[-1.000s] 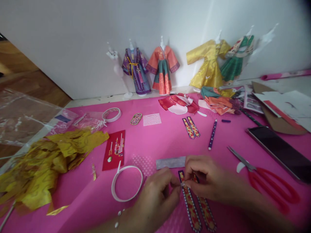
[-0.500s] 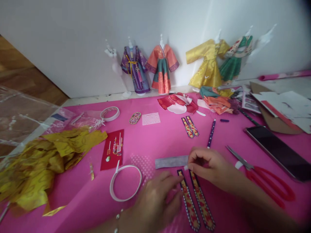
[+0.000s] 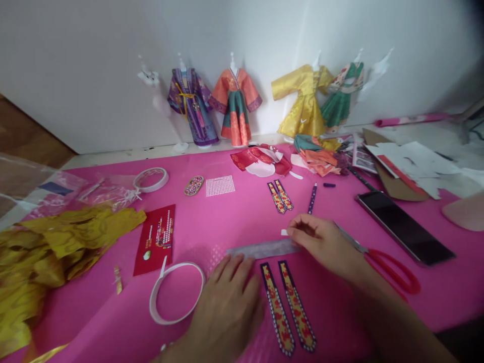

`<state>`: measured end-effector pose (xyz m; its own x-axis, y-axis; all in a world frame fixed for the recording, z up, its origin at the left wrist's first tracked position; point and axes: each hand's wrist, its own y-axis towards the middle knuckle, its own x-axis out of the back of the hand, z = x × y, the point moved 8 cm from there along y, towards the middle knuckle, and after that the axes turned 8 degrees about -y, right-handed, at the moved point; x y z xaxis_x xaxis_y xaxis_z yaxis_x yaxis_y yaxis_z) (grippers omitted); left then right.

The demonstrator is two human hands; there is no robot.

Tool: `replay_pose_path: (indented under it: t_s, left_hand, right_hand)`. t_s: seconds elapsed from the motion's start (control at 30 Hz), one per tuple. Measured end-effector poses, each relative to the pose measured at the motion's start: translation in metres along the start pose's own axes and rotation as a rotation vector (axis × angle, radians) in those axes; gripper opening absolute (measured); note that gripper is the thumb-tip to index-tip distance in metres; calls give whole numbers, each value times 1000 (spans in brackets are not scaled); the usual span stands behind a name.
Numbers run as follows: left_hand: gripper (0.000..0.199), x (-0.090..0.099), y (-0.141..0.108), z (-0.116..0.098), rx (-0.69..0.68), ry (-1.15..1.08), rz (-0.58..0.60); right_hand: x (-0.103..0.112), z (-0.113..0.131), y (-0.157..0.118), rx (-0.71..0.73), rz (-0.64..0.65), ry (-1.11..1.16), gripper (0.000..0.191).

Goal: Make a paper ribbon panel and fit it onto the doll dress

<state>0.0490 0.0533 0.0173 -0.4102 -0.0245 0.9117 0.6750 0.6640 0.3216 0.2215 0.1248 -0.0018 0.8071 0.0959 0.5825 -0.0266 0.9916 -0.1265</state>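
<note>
A grey fabric strip (image 3: 264,250) lies crosswise on the pink work surface. The fingertips of my left hand (image 3: 229,297) rest along its left lower edge, fingers stretched out and lying flat. My right hand (image 3: 321,242) is closed in a pinch on a small white piece of tape (image 3: 285,232), just above the strip's right end, which it partly hides. Below the strip are two long patterned trim pieces (image 3: 278,310) with beaded edges and pointed lower ends. A ring of white tape (image 3: 153,302) with a loose tail lies left of my left hand.
Red-handled scissors (image 3: 395,267) lie partly behind my right forearm, with a phone (image 3: 406,227) beyond. A red card (image 3: 156,239) and yellow fabric (image 3: 56,252) are at left. Two shorter trims (image 3: 280,195) and a purple pen (image 3: 312,198) lie farther back. Dressed doll forms (image 3: 234,106) line the wall.
My left hand has moved from above the trims onto the left end of the grey strip. My right hand has shifted slightly, with the tape piece now above the strip. The view has shifted right.
</note>
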Motion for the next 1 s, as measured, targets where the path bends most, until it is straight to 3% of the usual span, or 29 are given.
replay_pose_path:
  t_s: [0.7, 1.0]
  left_hand:
    - [23, -4, -5, -5, 34, 53, 28]
    - [21, -2, -1, -8, 22, 51, 29]
  right_hand:
    - [-5, -1, 1, 57, 1, -88, 17]
    - [-14, 4, 1, 81, 41, -6, 19]
